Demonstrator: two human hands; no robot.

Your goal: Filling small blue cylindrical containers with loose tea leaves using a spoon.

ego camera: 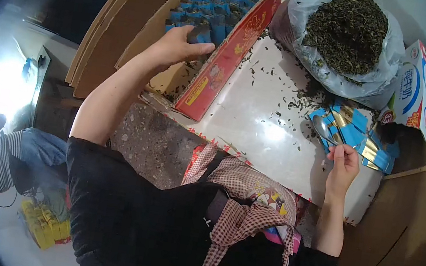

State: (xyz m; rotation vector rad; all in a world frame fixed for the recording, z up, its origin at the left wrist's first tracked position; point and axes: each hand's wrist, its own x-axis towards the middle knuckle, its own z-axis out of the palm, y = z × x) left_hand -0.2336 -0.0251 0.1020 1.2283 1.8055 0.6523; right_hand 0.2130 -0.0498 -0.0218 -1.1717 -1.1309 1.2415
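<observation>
My left hand [178,48] reaches into a cardboard box with a red printed side wall [222,67]. Between its thumb and fingers is a small blue packet [201,35] with a dark upper part; the fingers partly hide it. Rows of similar blue packets [222,10] stand upright farther back in the box. My right hand [343,161] pinches the handle of a metal spoon [323,129], whose bowl lies over a pile of flat blue and gold packets [360,133]. Beyond them stands a clear plastic bag [329,78] full of dark dried leaves [347,31], probably tea.
Loose leaves [299,100] are scattered over the white tabletop [252,118]. A cut-open milk carton box [418,92] stands right of the bag. Large cardboard [406,241] borders the right side, and stacked cardboard panels [116,33] the left. Yellow packs [45,223] lie at lower left.
</observation>
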